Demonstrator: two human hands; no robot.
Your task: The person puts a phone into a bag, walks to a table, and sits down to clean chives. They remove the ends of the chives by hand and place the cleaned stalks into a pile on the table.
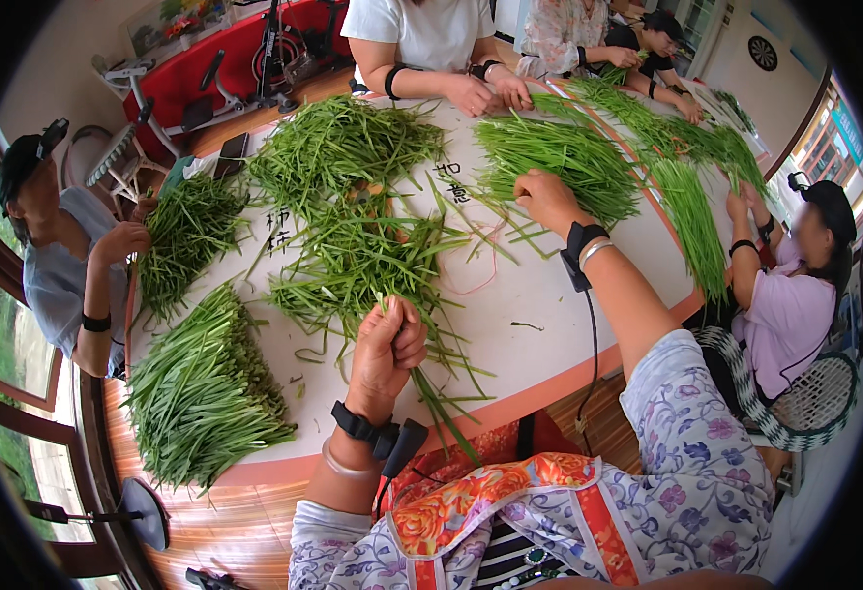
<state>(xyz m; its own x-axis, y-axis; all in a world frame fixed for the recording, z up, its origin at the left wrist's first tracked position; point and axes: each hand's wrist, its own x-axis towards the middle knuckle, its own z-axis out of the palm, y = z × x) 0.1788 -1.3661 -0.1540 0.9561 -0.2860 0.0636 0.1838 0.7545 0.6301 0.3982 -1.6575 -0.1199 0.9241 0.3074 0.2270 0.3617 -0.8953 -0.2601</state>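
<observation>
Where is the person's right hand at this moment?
In the head view, the right hand is stretched forward to the upper middle of the table, resting on the near edge of a pile of green stalks.

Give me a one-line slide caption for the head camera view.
Left hand grips a bunch of green stalks, right hand reaches into a pile on the white table.

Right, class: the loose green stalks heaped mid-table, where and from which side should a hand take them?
Probably grip a few stalks near their cut ends, coming from above on the near side. They lie flat and tangled on the table, so pinching across them likely works best.
</observation>
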